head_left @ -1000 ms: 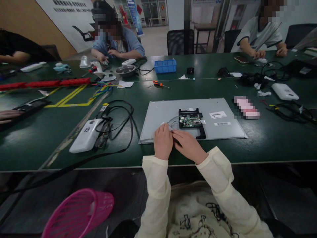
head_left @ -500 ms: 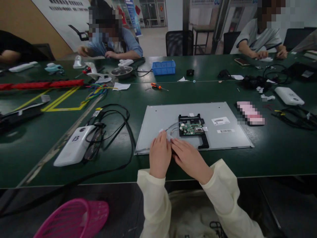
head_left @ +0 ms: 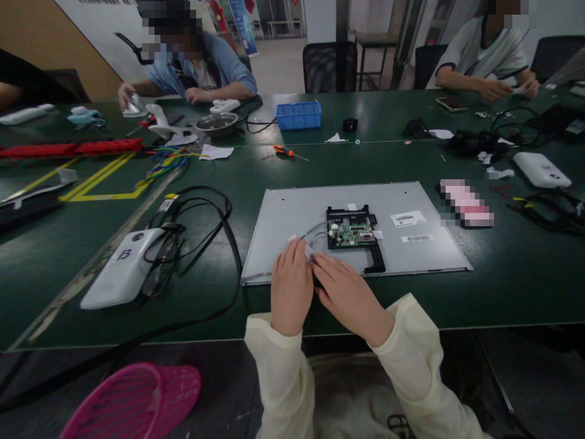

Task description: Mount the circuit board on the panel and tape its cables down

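A grey flat display panel (head_left: 283, 222) lies back side up on the table before me. On it sits a black bracket (head_left: 377, 259) holding a green circuit board (head_left: 350, 234), and thin grey cables (head_left: 315, 229) run from the board's left side toward my fingers. My left hand (head_left: 292, 286) rests at the panel's front edge, fingers pressed together over a small whitish strip of tape (head_left: 308, 250). Beside it, my right hand (head_left: 350, 292) has its closed fingertips on the same strip. The undersides of both hands' fingers are hidden.
Left of the panel lie a white power bank (head_left: 123, 265) and looped black cable (head_left: 233, 235). A pink phone (head_left: 468, 204) is at its right. Beyond are an orange-black screwdriver (head_left: 286, 151) and blue basket (head_left: 298, 116). Co-workers sit across the table. A pink basket (head_left: 137, 399) stands below.
My view has shifted slightly. Both hands stay together on the strip at the panel's front edge. Across the table, the left co-worker's hand has come onto a white object.
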A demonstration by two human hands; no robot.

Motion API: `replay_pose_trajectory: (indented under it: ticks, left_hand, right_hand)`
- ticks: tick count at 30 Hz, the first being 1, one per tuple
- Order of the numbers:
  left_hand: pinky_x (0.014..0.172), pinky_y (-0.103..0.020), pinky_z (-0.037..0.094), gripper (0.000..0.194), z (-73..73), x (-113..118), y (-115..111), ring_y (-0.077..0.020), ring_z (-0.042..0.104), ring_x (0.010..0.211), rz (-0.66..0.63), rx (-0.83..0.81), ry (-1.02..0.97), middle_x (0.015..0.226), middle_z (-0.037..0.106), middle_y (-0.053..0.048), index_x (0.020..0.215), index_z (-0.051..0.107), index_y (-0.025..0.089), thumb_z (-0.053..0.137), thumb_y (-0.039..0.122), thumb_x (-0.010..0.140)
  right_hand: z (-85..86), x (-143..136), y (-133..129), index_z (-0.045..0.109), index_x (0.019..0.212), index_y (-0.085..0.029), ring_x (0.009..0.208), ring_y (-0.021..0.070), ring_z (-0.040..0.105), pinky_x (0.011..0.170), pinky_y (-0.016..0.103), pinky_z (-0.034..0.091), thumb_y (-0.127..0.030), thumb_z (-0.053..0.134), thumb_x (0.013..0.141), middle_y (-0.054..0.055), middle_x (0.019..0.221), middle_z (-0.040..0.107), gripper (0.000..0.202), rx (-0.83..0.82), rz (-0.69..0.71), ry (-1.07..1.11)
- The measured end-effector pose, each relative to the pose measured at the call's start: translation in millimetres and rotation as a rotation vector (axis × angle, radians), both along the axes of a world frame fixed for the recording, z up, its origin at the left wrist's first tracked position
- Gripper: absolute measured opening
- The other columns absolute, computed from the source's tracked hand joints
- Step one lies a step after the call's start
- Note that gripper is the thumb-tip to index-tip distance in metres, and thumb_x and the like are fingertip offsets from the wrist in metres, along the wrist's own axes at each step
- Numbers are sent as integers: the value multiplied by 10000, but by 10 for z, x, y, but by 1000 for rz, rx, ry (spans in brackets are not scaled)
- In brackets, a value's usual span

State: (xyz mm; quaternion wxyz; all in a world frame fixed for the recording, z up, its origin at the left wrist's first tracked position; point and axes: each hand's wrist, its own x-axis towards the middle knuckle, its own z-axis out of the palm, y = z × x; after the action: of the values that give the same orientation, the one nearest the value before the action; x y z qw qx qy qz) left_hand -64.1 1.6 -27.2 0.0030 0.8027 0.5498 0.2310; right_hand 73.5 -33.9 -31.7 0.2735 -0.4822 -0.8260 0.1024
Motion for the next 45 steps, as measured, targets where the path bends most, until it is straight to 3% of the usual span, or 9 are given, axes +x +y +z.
replay_pose_trajectory:
  ticks: [6,12,17,22,26,29,35,39,45]
  left_hand:
    - [1106,-478,335,423,26,10,-31,-255,366,1373,1,26,1,1454,423,-158,1355,409,140,330,135,939]
    - [1104,-469,322,367,52,22,-39,-244,457,1303,-2,-11,56,1343,548,-125,1250,514,157,326,123,937]
    - [1100,-463,322,366,55,17,-44,-236,478,1281,1,-18,90,1347,547,-129,1251,520,154,324,131,942]
    - [1107,-473,310,386,67,23,-62,-242,448,1311,8,-1,61,1361,536,-126,1291,489,164,335,140,938]
    - [1128,-462,286,413,100,42,-68,-235,420,1336,5,38,23,1389,509,-122,1337,442,163,357,149,933]
    - [1132,-448,283,420,189,44,-64,-227,432,1323,-7,73,4,1372,524,-114,1352,428,166,363,160,936]
    - [1021,-402,414,322,508,-24,-2,-228,550,1146,-42,82,3,1230,606,-81,1227,533,193,397,199,935]
    - [926,-395,466,261,541,-29,43,-243,567,1055,-85,29,72,1129,616,-82,1153,567,190,467,244,919]
    - [833,-404,458,233,437,60,63,-260,553,977,-118,4,268,1064,595,-92,1099,590,187,553,242,875]
  right_hand:
    - [14,2,-4,451,1374,-106,1328,255,429,1111,463,380,-130,477,879,150,1420,484,496,-3,-6,19]
    - [16,4,-7,437,1386,-103,1336,256,419,1113,470,379,-129,469,885,158,1431,469,503,-8,-4,24]
    - [7,-11,-3,449,1379,-94,1377,257,362,1128,459,369,-122,478,873,151,1453,447,507,-6,-11,16]
    - [162,51,-56,490,1348,-125,1407,247,311,1128,462,375,-123,475,878,132,1473,422,470,5,5,51]
    - [391,353,-61,580,1251,-199,1382,245,358,1098,486,406,-158,464,898,94,1436,471,373,28,18,93]
    - [492,776,109,636,1159,-218,1252,249,513,1053,492,447,-173,479,899,84,1325,572,307,33,-55,87]
    - [344,1591,771,697,986,-212,900,220,666,787,394,556,-257,553,864,65,1009,706,194,-164,-104,70]
    - [185,1722,957,708,953,-205,784,179,660,705,333,537,-314,579,848,52,901,709,199,-272,-146,158]
    - [129,1692,903,705,976,-201,776,163,630,663,306,516,-388,631,799,67,960,672,268,-322,-88,152]
